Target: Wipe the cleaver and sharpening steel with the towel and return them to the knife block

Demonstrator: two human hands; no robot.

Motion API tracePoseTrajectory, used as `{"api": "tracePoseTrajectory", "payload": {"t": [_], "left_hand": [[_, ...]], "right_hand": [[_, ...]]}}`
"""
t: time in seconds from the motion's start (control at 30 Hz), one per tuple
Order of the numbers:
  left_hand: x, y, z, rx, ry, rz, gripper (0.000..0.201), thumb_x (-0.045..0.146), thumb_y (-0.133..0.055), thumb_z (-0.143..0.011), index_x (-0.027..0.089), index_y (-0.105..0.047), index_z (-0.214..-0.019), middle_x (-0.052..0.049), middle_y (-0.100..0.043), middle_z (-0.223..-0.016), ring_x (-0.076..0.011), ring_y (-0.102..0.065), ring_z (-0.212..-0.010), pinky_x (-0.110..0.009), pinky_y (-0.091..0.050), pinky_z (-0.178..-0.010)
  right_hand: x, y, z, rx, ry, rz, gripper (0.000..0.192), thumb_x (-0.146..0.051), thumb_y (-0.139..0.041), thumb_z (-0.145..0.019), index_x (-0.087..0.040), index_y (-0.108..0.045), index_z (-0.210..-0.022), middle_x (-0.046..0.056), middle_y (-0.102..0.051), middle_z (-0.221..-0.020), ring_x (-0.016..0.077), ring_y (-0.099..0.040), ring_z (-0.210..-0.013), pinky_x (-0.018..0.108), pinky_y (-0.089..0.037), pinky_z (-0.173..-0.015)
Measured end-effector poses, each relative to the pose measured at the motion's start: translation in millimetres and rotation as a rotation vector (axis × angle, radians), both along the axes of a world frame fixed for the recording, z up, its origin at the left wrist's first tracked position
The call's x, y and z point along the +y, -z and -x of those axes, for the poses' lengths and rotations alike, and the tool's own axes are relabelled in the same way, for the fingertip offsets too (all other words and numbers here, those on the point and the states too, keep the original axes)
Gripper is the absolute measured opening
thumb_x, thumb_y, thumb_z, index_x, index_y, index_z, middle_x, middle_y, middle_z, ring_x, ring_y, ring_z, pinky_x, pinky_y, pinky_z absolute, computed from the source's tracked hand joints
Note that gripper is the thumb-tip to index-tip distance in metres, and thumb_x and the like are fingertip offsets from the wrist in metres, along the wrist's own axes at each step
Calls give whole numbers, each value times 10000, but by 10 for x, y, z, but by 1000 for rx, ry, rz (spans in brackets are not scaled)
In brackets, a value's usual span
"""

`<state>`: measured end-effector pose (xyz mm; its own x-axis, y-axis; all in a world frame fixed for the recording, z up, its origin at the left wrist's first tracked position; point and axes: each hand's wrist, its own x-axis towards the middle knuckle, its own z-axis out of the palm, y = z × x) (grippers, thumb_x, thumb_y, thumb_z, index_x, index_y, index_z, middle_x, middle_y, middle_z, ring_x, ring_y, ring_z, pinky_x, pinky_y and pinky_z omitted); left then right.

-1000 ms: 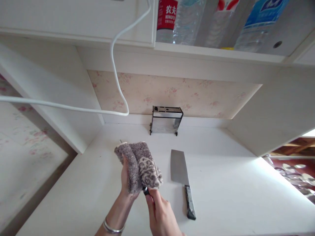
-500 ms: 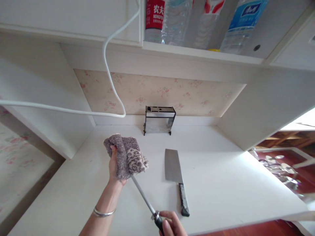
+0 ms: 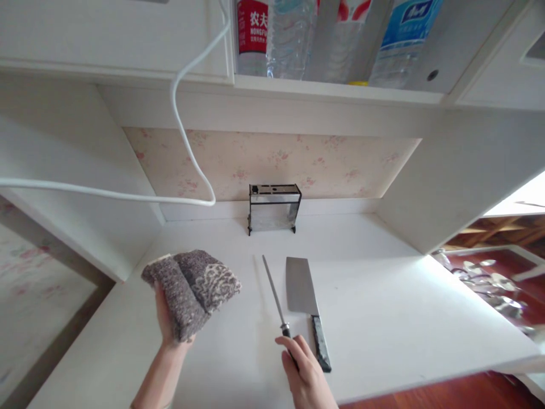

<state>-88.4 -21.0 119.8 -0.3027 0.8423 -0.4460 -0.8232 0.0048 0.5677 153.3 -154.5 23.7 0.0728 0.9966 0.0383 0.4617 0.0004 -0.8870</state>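
Observation:
A folded brown-grey cloth [image 3: 191, 289] with a pale pattern on one corner is gripped in my left hand [image 3: 165, 318], over the left part of the white counter. My right hand [image 3: 304, 366] is closed around the dark handle of a honing steel [image 3: 273, 289], whose thin metal rod points away from me. Just right of the rod, a cleaver [image 3: 303, 287] lies flat on the counter, its black handle [image 3: 320, 343] close beside my right hand. The cloth and the rod are apart.
A knife block [image 3: 275, 210] with a metal top and clear sides stands against the back wall. Overhead, a shelf [image 3: 340, 94] holds several plastic bottles [image 3: 253, 34]. A white cable [image 3: 183, 130] hangs across the upper left. Shiny objects [image 3: 489, 281] lie low at the right.
The cloth has moved left and toward me, off the steel's rod, and has opened out somewhat. My right hand has brought the steel right, next to the cleaver, with its whole rod now exposed.

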Motion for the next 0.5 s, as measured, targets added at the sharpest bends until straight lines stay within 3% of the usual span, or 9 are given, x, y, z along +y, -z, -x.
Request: {"api": "tracePoseTrajectory", "payload": {"t": [0.17,0.27,0.4,0.5], "left_hand": [[-216,89,-117,-99,58,84,438,534,-312,-954,425,-578,-1286,70,-705,-1185,-204,-511,-1298,-413,-375,-1119],[-296,203,-191,-149,186,38,453,504,-291,-966,417,-542,-1333,53,-699,-1199,-197,-559,-1249,-398,-380,-1118],[-412,499,-280,-216,449,-87,456,490,-323,-960,400,-523,-1360,27,-706,-1182,-203,-587,-1218,-400,-396,-1111],[-507,764,-297,-210,545,-81,489,558,-433,-902,388,-543,-1347,1,-732,-1120,-246,-590,-1213,-451,-436,-1078]], "right_hand": [[203,-45,74,-342,-75,75,353,-311,-348,-981,-243,-566,-1250,86,-601,-1106,194,-681,-793,284,-495,-701],[247,-139,112,-552,-184,89,347,-252,-395,-951,-240,-556,-1258,94,-620,-1117,247,-703,-800,300,-485,-636],[284,-266,176,-731,-248,58,266,-248,-421,-936,-266,-621,-1112,79,-637,-1043,250,-694,-682,283,-408,-514],[278,-298,170,-738,-261,37,228,-313,-434,-951,-279,-660,-952,62,-629,-969,208,-666,-615,258,-369,-487]]}}
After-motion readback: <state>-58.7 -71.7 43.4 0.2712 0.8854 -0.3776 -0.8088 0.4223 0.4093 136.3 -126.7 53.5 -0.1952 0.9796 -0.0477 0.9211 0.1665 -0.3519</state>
